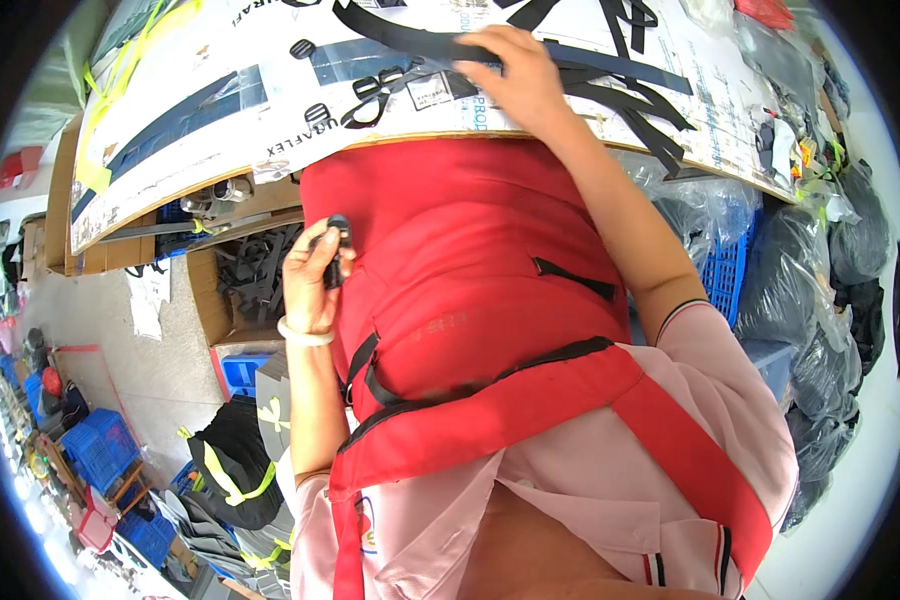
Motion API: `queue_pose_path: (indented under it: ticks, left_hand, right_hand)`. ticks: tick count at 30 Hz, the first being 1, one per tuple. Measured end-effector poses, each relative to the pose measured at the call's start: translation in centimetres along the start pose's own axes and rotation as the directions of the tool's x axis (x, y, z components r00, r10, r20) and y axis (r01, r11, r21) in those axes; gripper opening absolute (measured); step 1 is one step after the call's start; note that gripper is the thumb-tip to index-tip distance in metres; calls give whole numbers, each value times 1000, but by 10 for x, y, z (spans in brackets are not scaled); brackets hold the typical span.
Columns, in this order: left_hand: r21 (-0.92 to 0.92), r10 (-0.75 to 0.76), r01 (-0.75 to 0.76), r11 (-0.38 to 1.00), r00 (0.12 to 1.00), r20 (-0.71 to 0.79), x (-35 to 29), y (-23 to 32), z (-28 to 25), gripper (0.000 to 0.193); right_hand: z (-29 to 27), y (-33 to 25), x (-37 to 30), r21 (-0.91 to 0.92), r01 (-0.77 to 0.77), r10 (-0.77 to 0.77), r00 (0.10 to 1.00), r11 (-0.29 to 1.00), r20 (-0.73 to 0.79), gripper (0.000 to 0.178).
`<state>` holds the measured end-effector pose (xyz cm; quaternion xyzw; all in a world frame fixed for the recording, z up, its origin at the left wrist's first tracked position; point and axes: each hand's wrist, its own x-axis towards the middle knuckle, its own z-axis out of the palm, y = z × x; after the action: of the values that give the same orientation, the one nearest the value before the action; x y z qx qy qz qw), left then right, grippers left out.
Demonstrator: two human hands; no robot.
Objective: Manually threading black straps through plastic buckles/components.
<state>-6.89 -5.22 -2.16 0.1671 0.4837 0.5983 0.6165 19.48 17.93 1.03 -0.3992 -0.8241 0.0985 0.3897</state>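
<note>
My right hand (518,82) is over the white-covered table, its thumb and fingers closed around a long black webbing strap (400,36). The strap runs on both sides of the hand, and the fingertips are slightly blurred. More black straps (635,100) lie crossed and loose beside that hand. Low in front of the table's edge, my left hand (312,280) is closed on a small black tool with a rounded loop end (339,238). Its working end is hidden, so its kind does not show. A red apron (460,250) covers my front between the arms.
The table (270,160) bears dark strips (185,115) and neon yellow tape (100,165) on the left. Under it stands a cardboard box of black straps (255,275). Blue crates (100,450) and black bags (240,465) stand left. Plastic-wrapped bundles (795,280) are piled right.
</note>
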Motion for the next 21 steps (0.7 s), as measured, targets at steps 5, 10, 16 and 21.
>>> queue_pose_path:
  ticks: [5,10,16,21]
  left_hand:
    - [-21,-55,56,998,998,39,8,-8,26,16]
    - [-111,-25,28,993,999,28,4,0,28,9]
    - [-134,19,-12,991,999,47,7,-3,25,8]
    - [-48,22,-16,999,993,114,5,0,39,11]
  right_hand:
    - [54,-23,47,-260,145,-185,973,955,-135,30]
    - [46,-22,50,-149,154,-160,987,977,-32,15]
    - [-47,-115,32,184,-304,232,914,935,332,29]
    - [-44,-157,-13,585,-356,-107,785,728,611,25]
